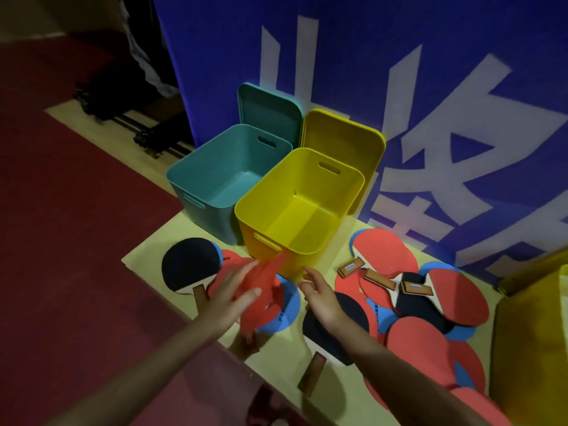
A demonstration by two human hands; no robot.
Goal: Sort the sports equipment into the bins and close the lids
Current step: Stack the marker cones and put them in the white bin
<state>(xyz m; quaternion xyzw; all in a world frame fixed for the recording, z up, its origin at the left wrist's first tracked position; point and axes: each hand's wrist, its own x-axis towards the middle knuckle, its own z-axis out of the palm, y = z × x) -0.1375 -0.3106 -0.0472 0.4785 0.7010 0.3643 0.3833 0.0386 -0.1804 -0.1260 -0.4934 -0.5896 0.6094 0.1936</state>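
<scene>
The left hand point(236, 290) holds a blurry red paddle point(264, 287), its long way pointing up at the yellow bin point(299, 207) just ahead. The right hand point(319, 295) hangs open beside it, holding nothing.

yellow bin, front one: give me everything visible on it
The yellow bin is a rectangular open-top tub, seemingly smooth plastic, with rounded corners and a rolled rim. Slot handles are cut into its near and far end walls. It stands upright on the pale floor mat, lid off, nothing visible inside. Its left side sits against the teal bin, though contact is hard to confirm. A yellow lid leans upright behind it against the blue banner. A blurred red paddle overlaps its near lower corner.
</scene>
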